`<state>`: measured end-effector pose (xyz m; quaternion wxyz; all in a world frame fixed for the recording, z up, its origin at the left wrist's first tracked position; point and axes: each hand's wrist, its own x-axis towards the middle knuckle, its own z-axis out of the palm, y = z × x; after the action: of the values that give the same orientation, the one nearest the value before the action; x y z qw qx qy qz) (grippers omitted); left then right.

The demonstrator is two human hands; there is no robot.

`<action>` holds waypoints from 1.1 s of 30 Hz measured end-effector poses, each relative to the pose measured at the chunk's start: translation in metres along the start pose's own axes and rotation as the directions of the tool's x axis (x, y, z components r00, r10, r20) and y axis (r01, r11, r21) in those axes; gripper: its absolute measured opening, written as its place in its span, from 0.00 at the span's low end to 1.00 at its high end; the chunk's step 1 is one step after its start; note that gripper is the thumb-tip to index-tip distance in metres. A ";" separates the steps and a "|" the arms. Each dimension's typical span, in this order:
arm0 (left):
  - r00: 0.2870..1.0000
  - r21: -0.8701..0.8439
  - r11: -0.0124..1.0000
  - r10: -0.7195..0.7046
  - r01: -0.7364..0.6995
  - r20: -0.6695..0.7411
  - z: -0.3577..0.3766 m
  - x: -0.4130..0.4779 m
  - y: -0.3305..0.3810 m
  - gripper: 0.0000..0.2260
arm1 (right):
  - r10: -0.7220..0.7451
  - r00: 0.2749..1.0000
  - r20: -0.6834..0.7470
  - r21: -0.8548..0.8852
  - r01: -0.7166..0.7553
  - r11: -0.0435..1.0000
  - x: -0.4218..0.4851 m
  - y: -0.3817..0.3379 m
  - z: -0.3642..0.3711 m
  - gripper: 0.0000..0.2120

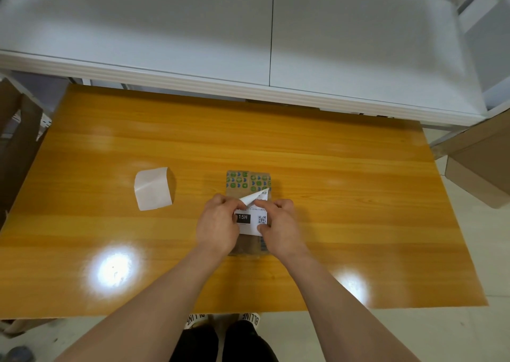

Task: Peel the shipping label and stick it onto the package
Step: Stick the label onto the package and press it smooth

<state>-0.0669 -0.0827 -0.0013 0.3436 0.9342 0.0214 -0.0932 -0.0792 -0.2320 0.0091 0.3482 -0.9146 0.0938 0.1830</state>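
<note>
Orange table under package, shipping label

Orange wood-grain table is occupying the centre, its glossy top reflecting overhead light as a bright glare patch near the front edge (fainter ones are lying farther back). A white shelf unit is standing behind it, a dark vertical seam dividing its panel. Pale floor is showing below; a left cardboard box and a right cardboard box are flanking the table.
</note>
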 end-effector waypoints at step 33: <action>0.979 0.304 0.946 0.053 -0.112 0.195 -0.012 -0.005 0.004 0.26 | -0.130 0.991 0.028 -0.243 0.133 0.961 -0.012 -0.003 0.001 0.19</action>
<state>-0.0695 -0.0778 0.0108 0.1952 0.9642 -0.0649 -0.1671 -0.0892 -0.2286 0.0148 0.2446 -0.9536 0.0077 0.1753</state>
